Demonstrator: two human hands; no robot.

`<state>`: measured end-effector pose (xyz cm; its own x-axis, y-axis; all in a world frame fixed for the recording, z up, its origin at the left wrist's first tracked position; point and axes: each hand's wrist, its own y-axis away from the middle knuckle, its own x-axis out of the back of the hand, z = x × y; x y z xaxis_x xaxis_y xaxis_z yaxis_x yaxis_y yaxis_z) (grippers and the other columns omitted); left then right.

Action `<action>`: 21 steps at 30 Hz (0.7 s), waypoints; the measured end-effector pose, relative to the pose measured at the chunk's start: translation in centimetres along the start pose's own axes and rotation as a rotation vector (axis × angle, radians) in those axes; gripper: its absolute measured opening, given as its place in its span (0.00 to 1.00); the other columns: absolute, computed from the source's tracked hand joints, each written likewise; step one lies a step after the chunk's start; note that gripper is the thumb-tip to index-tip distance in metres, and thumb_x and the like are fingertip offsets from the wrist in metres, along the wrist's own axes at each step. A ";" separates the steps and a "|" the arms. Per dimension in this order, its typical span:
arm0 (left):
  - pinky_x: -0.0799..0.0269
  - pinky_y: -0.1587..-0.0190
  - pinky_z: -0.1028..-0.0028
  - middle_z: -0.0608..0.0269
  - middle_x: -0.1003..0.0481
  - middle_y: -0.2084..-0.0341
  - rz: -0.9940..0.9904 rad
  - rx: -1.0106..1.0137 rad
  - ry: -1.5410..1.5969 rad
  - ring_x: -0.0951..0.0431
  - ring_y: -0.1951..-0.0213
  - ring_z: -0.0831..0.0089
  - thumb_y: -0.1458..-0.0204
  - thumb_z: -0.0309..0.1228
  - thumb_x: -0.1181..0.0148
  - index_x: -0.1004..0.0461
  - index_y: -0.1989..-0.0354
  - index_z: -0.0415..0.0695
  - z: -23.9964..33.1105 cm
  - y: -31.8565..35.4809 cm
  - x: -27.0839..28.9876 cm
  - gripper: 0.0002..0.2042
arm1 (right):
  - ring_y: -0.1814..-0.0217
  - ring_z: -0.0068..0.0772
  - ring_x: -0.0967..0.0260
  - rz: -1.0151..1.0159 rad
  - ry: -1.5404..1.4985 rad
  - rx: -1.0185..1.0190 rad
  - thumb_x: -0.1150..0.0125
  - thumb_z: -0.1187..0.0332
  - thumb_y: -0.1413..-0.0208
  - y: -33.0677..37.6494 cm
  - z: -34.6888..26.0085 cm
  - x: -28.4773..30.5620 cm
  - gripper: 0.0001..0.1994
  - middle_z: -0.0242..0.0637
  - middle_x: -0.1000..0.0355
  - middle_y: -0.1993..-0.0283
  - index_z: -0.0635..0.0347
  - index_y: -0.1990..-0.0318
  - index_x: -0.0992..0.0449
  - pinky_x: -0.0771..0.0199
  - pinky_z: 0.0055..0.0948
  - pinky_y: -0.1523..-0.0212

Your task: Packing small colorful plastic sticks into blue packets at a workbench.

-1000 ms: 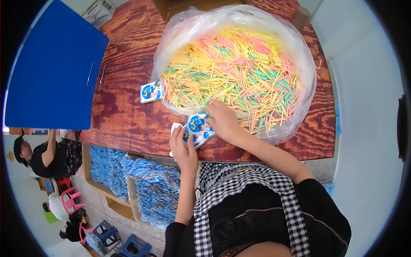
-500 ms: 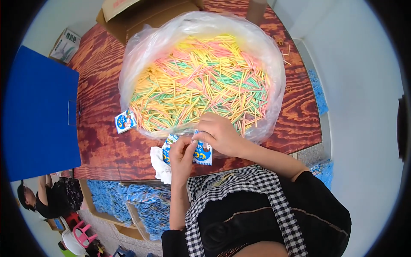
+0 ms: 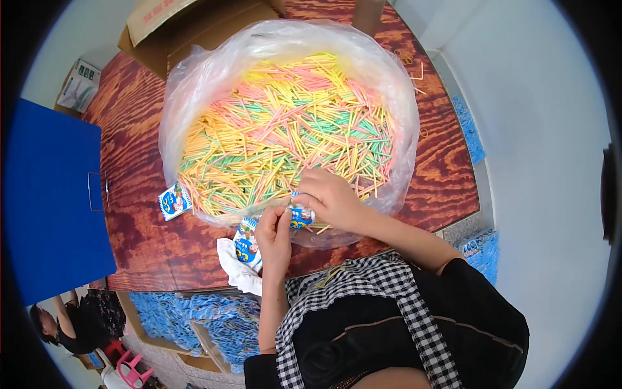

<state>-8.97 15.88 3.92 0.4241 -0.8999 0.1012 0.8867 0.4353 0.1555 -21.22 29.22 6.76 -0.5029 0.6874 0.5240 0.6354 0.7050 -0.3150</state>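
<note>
A big clear plastic bag full of yellow, pink and green sticks sits on a red-brown wooden table. At its near rim my right hand and my left hand pinch a small blue and white packet between them. More blue and white packets hang under my left hand, over a white cloth. One more blue and white packet lies on the table to the left of the bag.
A blue folder with a metal clip covers the table's left side. An open cardboard box stands behind the bag. Stacks of blue packs sit below the table's near edge. Another person sits at lower left.
The view has swung so the bag sits more central. My hands moved from the table edge up to the bag's near rim, both staying closed on the small packet.
</note>
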 end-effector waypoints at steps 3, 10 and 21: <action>0.37 0.67 0.85 0.72 0.29 0.74 0.038 -0.043 -0.051 0.33 0.72 0.87 0.44 0.22 0.45 0.29 0.67 0.37 0.0 0.2 -0.5 0.02 | 0.68 0.43 0.34 -0.128 -0.107 -0.021 0.40 0.68 0.50 -0.7 1.6 0.6 0.07 0.40 0.36 0.73 0.62 0.72 0.29 0.35 0.38 0.68; 0.34 0.65 0.84 0.71 0.25 0.71 -0.017 0.131 0.317 0.30 0.69 0.86 0.45 0.22 0.44 0.26 0.64 0.37 0.2 -0.1 -0.5 0.03 | 0.67 0.42 0.35 -0.040 -0.107 0.002 0.41 0.70 0.49 -0.4 -0.2 1.3 0.07 0.40 0.37 0.72 0.64 0.72 0.29 0.36 0.37 0.67; 0.36 0.64 0.85 0.70 0.27 0.70 -0.008 0.159 0.336 0.31 0.68 0.86 0.43 0.24 0.45 0.27 0.66 0.38 1.4 0.1 -1.6 0.03 | 0.68 0.40 0.35 -0.086 -0.228 -0.061 0.41 0.72 0.49 -0.4 0.4 2.7 0.05 0.39 0.37 0.73 0.65 0.70 0.28 0.36 0.33 0.67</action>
<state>-9.79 17.44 5.13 0.4776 -0.8493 -0.2251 0.8618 0.4030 0.3081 -23.09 30.82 7.96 -0.6716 0.6519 0.3521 0.6154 0.7555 -0.2249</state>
